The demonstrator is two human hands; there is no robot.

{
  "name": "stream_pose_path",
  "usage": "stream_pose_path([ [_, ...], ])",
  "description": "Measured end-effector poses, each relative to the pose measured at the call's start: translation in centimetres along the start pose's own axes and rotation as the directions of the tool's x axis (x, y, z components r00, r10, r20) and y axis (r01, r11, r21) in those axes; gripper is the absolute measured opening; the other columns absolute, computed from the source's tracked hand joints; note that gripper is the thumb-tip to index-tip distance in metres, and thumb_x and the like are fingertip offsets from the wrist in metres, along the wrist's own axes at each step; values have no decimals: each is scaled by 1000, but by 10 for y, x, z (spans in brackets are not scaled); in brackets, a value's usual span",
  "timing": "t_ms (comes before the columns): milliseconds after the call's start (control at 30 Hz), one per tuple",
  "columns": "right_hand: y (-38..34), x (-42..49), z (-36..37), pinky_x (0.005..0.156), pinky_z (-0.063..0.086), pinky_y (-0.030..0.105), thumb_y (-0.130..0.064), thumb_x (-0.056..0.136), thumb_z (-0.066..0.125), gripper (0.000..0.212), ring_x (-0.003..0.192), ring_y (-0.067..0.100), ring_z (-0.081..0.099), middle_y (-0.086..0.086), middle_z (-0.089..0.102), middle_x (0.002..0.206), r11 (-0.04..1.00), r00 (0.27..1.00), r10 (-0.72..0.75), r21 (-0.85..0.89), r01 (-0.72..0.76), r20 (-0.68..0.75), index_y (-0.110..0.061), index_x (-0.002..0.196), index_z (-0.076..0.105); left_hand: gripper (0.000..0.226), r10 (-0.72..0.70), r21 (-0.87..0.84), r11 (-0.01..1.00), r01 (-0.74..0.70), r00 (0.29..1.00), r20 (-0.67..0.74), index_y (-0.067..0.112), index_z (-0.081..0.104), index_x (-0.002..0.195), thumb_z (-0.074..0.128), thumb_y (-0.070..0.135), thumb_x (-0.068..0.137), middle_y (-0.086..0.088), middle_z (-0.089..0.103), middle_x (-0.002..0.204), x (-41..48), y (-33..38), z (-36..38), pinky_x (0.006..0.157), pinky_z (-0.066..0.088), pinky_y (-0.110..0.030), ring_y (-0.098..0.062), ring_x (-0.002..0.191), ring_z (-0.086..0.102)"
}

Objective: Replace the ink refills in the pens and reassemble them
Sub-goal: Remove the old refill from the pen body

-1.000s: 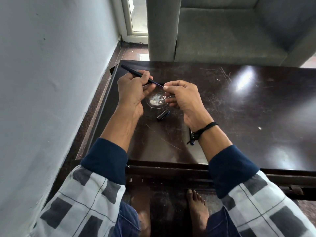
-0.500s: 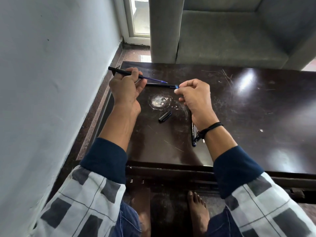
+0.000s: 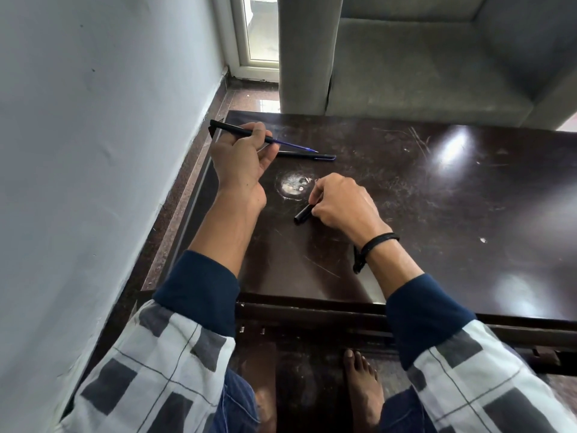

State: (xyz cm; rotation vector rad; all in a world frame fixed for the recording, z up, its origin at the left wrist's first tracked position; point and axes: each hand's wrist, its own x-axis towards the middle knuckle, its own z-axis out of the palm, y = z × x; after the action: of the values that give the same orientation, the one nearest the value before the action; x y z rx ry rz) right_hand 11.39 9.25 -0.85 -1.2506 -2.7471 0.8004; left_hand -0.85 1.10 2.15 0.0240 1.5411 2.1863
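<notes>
My left hand (image 3: 240,160) grips the barrel (image 3: 237,131), refill (image 3: 296,146) jutting loose past its fingertips, while my right hand (image 3: 340,201) pinches the cap (image 3: 302,214) lying under its fingers; I judge any tilt could let the refill slide out.

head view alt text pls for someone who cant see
A person's left hand holds a black pen barrel with a blue refill sticking out, while the right hand pinches a short black pen piece on a dark table. A second pen lies nearby.
</notes>
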Motion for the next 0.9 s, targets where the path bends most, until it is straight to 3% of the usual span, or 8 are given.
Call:
stream_pose_path([
  [233, 4, 6, 5, 77, 49, 31, -15, 83, 68, 17, 98, 28, 69, 1, 74, 101, 1000, 1000, -9, 16, 9, 16, -26, 95, 73, 3, 4, 10, 1000, -4, 1000, 0, 7, 69, 92, 68, 4, 92, -10, 74, 89, 2, -1, 0, 76, 63, -30, -17, 79, 74],
  [533, 0, 5, 6, 77, 47, 29, -11, 83, 66, 22, 99, 27, 69, 1, 76, 101, 999, 999, -34, 32, 33, 34, -27, 94, 76, 4, 9, 15, 1000, -9, 1000, 3, 8, 69, 91, 68, 4, 92, -12, 73, 93, 2, -1, 0, 76, 63, -30, -19, 86, 73],
  [900, 3, 4, 2, 85, 56, 36, -12, 85, 64, 19, 99, 33, 68, 7, 74, 102, 999, 1000, 13, 30, -13, 5, -24, 96, 75, 6, 7, 17, 1000, -8, 1000, 13, 9, 69, 89, 68, 3, 92, -11, 73, 92, 3, -2, 0, 74, 62, -28, -16, 81, 73],
])
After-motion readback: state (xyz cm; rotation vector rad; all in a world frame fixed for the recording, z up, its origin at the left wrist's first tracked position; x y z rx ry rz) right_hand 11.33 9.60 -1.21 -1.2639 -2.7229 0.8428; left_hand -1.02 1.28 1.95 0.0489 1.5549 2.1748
